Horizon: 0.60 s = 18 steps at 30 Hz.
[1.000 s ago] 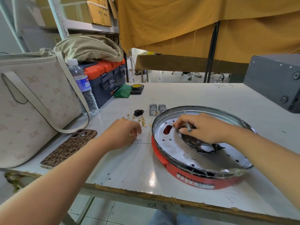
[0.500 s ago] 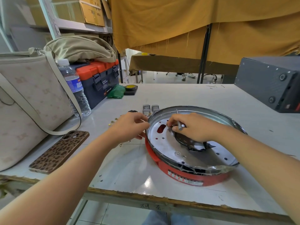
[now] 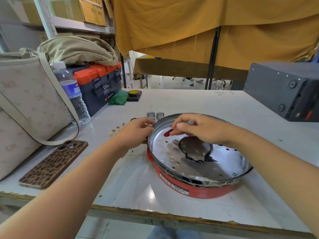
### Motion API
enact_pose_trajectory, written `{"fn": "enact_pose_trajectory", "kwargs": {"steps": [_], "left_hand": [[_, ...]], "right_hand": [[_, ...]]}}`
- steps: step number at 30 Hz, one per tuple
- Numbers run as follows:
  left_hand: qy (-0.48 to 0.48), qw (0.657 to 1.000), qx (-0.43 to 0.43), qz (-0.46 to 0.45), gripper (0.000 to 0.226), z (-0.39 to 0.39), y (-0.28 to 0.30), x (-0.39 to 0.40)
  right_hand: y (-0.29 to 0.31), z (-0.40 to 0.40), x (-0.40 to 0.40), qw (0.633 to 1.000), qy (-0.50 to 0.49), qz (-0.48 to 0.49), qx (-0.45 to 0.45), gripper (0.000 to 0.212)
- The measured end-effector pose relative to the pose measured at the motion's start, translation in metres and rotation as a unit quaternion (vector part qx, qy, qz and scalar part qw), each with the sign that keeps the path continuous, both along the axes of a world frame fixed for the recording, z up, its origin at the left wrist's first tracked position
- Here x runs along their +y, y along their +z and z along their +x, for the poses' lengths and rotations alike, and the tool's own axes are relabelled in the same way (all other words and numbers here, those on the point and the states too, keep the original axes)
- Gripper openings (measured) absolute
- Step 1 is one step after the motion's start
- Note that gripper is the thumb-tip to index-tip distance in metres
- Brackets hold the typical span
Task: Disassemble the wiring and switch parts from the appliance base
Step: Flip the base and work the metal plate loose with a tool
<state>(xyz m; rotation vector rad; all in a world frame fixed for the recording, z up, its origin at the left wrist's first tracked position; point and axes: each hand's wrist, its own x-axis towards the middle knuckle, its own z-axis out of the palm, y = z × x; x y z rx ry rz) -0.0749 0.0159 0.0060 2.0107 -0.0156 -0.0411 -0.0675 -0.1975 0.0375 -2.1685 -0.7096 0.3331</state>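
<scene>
Base (image 3: 193, 188), red with a shiny metal pan inside, sat on the table (image 3: 198, 102) under both hands. Its red side carried a white label (image 3: 174, 184), but the print was too small to read. The toolbox (image 3: 98, 83) behind the left fingers bore white lettering, perhaps ending in "BOX"; the bottle (image 3: 72, 91) had a blue label with unreadable characters. Faint handwriting marked the table's near edge.

The left hand (image 3: 136, 133) curled its fingers over the pan's rim on the side away from the right hand, gripping it. The right hand (image 3: 198, 130) hovered over the pan, fingers bent and narrow around a thin grey tool (image 3: 190, 121), whose end stuck out just above the knuckles. A black ring (image 3: 195, 149) lay in the pan just below the right fingers. Gold terminals (image 3: 117, 129) lay on the table just beyond the left fingers, and two grey parts (image 3: 155, 115) sat past the fingertips of both hands. A phone (image 3: 55, 163) lay well to the left of the left wrist.

A second earlier the left hand had rested among the terminals, apart from the pan; it had since crossed over to the rim. The right hand had stayed over the pan with the tool.
</scene>
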Motion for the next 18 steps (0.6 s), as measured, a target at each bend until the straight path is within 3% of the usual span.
{"fn": "enact_pose_trajectory", "kwargs": {"steps": [6,10,14,18], "left_hand": [[-0.046,0.993,0.071,0.083,0.029,-0.007,0.013,0.012],[-0.056,0.995,0.066,0.055,0.025,-0.011,0.013,0.013],[0.008,1.000,0.007,-0.008,0.022,-0.008,0.006,0.005],[0.033,0.998,-0.045,-0.010,0.011,-0.003,-0.002,-0.001]], "right_hand": [[-0.006,-0.003,0.000,0.980,0.040,-0.158,-0.116,0.017],[-0.007,-0.003,0.002,0.972,0.033,-0.184,-0.140,0.020],[-0.007,-0.001,0.002,0.978,0.014,-0.161,-0.131,0.022],[-0.005,0.000,0.003,0.999,-0.009,-0.022,-0.039,0.027]]}}
